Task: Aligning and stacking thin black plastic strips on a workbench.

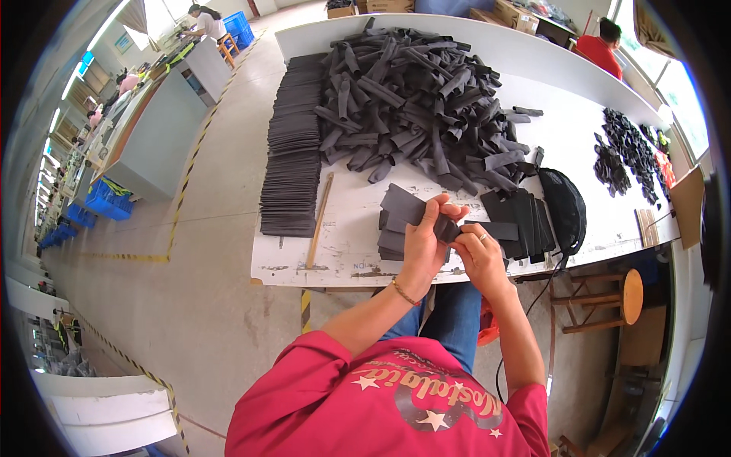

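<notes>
The left hand (425,242) and right hand (481,257) are together, both pinching a small dark piece (449,231) between them, above the near edge of the white table (350,247). Just left and right of the hands lie a left stack (394,222) and a right stack (531,221) of flat dark pieces. Farther left is a wooden stick (320,221) beside a long dark row (292,145); at the far side, a heap of dark tubes (403,99).

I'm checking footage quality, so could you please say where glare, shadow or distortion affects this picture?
Head view: the table bows along its front edge; head view: the right-hand window is blown out white; head view: the dark heap has deep shadows between its pieces; head view: left hand and right hand look fairly sharp.
</notes>
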{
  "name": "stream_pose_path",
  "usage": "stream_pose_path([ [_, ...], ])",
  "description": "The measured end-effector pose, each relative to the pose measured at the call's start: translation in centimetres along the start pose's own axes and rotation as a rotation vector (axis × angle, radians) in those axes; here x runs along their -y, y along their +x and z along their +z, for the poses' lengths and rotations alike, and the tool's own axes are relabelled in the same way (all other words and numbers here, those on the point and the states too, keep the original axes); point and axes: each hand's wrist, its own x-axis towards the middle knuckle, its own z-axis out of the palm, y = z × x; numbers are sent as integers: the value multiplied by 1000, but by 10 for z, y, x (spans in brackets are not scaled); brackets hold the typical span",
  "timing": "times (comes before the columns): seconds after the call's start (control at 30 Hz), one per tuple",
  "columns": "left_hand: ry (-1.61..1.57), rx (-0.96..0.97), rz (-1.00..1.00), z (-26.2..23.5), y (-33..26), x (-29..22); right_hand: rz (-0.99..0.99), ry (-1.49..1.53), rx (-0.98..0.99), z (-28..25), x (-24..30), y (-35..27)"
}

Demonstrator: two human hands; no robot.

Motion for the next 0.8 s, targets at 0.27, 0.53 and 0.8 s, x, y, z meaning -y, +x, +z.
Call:
stream_pose_path([
  [0.27,-5,2,-3,-3,0,0,1,32,8,2,0,3],
  [0.53,-1,-6,8,-6,1,-2,2,37,30,6,-2,5],
  [0.8,13,-17,32,-9,0,-2,21,56,29,12,-1,4],
])
